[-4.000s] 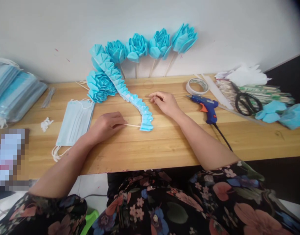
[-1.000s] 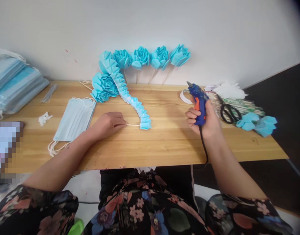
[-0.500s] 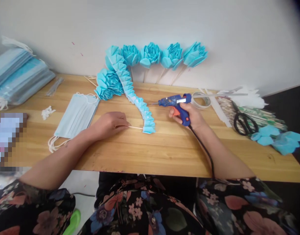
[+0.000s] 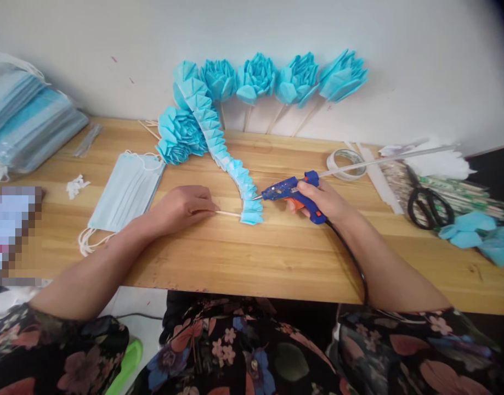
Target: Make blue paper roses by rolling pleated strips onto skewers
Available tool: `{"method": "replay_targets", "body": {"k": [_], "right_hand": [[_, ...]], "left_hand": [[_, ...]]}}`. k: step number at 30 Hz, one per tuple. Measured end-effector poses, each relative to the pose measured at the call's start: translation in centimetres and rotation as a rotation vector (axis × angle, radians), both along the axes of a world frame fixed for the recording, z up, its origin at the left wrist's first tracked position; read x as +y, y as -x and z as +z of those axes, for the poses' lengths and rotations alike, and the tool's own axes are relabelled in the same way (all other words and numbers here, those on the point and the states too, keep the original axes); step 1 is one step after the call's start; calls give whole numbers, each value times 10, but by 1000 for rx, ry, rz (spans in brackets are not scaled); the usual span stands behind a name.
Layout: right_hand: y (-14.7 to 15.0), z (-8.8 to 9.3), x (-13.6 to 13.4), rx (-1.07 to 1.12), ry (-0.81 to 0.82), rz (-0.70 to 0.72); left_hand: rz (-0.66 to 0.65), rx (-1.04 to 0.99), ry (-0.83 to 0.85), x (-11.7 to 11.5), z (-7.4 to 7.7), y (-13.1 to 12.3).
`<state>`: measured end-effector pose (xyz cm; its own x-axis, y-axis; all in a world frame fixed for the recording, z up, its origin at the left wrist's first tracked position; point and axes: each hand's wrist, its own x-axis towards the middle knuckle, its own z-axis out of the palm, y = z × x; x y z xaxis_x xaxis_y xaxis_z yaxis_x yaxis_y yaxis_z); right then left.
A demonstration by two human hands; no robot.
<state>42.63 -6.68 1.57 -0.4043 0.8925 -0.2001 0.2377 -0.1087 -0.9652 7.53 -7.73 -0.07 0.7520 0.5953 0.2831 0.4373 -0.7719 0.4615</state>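
My left hand (image 4: pixel 188 207) pinches a thin wooden stick (image 4: pixel 229 213), whose far end lies at the lower end of a long pleated strip (image 4: pixel 215 140) of light blue material. The strip runs up across the table and overlaps a pile of blue flowers (image 4: pixel 180 134). In my right hand (image 4: pixel 317 200) is a blue hot glue gun (image 4: pixel 284 188) with an orange trigger and a clear glue stick (image 4: pixel 358 165) in its back. Its metal nozzle is at the strip's right edge, just above the stick; whether it touches I cannot tell.
Several blue flowers on sticks (image 4: pixel 256 77) lean against the wall. At left are face masks (image 4: pixel 126 189), a bagged mask stack (image 4: pixel 29 123), white scraps (image 4: pixel 77 186) and a blurred-out flat object (image 4: pixel 13 230). At right: a tape roll (image 4: pixel 346 164), black-handled scissors (image 4: pixel 429 208) and blue petals (image 4: pixel 469 229).
My right hand has brought the glue gun left and down, so its nozzle is now at the strip's lower part. My left hand keeps the stick in place. The view has shifted slightly.
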Motion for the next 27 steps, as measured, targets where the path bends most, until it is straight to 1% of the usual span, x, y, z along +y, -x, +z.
{"method": "replay_targets", "body": {"k": [6,19,27], "right_hand": [[2,0,-1,-34,-8,43],[0,2,-1,-85,1,7],[-2,0,-1,-97,3,15]], "left_hand": [[8,-6,-6,0,0,0],[-8,-8,-30,2,-1,1],[-10,15,-46,2,0,1]]}}
